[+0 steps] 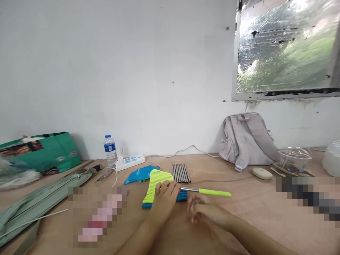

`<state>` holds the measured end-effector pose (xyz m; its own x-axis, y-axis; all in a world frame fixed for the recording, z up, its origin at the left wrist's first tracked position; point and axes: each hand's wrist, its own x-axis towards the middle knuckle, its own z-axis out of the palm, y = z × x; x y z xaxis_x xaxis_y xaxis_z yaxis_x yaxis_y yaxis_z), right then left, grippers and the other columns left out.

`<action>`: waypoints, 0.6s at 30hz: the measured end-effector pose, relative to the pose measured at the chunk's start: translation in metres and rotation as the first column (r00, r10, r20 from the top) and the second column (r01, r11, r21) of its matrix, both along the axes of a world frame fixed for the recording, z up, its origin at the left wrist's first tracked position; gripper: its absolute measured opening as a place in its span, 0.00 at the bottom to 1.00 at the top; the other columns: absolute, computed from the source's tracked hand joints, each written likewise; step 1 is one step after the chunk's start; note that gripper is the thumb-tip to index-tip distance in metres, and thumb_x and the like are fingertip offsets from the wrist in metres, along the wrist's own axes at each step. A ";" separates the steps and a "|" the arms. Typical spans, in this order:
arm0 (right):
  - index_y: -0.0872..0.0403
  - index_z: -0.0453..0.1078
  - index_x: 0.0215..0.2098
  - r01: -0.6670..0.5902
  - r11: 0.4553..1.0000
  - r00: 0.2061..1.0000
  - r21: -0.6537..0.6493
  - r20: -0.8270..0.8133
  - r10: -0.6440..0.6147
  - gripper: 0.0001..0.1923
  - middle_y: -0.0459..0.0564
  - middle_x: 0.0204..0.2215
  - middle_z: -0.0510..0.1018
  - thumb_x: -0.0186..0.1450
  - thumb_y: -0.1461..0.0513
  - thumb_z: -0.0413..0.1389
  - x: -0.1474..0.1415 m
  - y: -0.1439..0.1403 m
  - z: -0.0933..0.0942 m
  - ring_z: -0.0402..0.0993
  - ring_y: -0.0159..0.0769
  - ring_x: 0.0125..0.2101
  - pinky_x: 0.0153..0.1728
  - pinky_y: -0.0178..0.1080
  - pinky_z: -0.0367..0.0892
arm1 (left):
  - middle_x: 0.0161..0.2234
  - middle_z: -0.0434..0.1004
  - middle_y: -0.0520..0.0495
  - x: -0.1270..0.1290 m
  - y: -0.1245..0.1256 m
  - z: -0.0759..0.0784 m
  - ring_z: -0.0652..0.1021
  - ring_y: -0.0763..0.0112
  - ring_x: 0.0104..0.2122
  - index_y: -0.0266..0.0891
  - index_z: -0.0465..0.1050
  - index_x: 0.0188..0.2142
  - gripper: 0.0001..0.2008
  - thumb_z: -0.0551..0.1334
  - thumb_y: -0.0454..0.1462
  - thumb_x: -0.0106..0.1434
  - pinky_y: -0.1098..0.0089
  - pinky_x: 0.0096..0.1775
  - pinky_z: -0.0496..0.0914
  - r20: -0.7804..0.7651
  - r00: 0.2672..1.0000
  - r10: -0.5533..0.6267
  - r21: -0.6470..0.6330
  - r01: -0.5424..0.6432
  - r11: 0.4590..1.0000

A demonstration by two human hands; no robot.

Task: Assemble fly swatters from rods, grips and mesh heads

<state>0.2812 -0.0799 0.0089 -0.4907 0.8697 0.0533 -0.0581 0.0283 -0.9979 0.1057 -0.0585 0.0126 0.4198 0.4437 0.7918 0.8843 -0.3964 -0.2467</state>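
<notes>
Wooden desk (255, 209) carries everything, its far edge against the wall. A grey backpack (245, 140) leans there towards the far right; a green bag (45, 150) sits at the far left. Steel rods (181, 173) lie in a row mid-desk, with blue swatters (140, 173) just left of them. Your left hand (166, 198) rests fingers-down on the yellow swatter (156, 184), pressing rather than clasping it; blue handles (182, 196) lie under it. Your right hand (204, 212) is blurred beside it, and I cannot tell whether it holds anything. The green-handled rod (208, 191) lies just beyond both hands, apparently ungripped.
</notes>
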 end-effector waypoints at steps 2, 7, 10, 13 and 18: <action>0.54 0.62 0.27 -0.085 0.972 0.956 0.218 0.292 0.019 0.06 0.42 0.20 0.67 0.50 0.67 0.50 0.002 -0.004 -0.002 0.64 0.29 0.20 0.23 0.34 0.60 | 0.35 0.73 0.51 -0.005 0.004 0.001 0.67 0.67 0.36 0.43 0.69 0.38 0.08 0.54 0.33 0.60 0.65 0.41 0.55 -0.004 1.000 0.025 0.001 -0.025 1.000; 0.49 0.66 0.38 -0.160 0.385 0.866 0.909 0.316 -0.388 0.15 0.50 0.39 0.71 0.54 0.69 0.47 0.008 -0.001 0.008 0.64 0.40 0.42 0.44 0.44 0.57 | 0.33 0.72 0.50 -0.006 0.008 -0.002 0.66 0.67 0.35 0.42 0.69 0.37 0.07 0.54 0.33 0.60 0.66 0.39 0.55 -0.035 0.997 0.062 -0.039 -0.064 0.997; 0.51 0.65 0.41 -0.113 0.344 0.701 0.932 0.320 -0.637 0.16 0.52 0.41 0.72 0.56 0.68 0.47 0.011 0.010 0.009 0.63 0.43 0.44 0.45 0.46 0.53 | 0.33 0.70 0.51 0.000 0.005 -0.005 0.66 0.68 0.34 0.42 0.69 0.36 0.07 0.53 0.35 0.62 0.66 0.38 0.55 -0.072 0.997 0.031 -0.088 -0.037 0.995; 0.53 0.66 0.36 -0.096 0.537 0.508 0.838 0.505 -0.698 0.09 0.50 0.29 0.75 0.58 0.63 0.46 0.014 0.017 0.005 0.68 0.38 0.30 0.32 0.38 0.56 | 0.34 0.70 0.51 0.003 0.000 -0.005 0.65 0.69 0.34 0.43 0.68 0.37 0.08 0.52 0.36 0.63 0.67 0.38 0.55 -0.119 0.993 -0.023 -0.108 0.010 0.994; 0.54 0.67 0.28 -0.138 0.612 0.380 0.779 0.612 -0.694 0.10 0.49 0.25 0.75 0.60 0.60 0.46 0.014 0.019 0.006 0.67 0.34 0.24 0.24 0.34 0.47 | 0.34 0.70 0.52 -0.001 0.001 -0.001 0.63 0.70 0.32 0.44 0.68 0.38 0.08 0.53 0.32 0.61 0.67 0.38 0.54 -0.148 0.987 -0.060 -0.103 0.045 0.994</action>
<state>0.2951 -0.0605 0.0153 -0.3552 0.8521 0.3843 0.8868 0.4372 -0.1499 0.1046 -0.0576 0.0120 0.5557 0.4908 0.6711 0.8172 -0.4706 -0.3326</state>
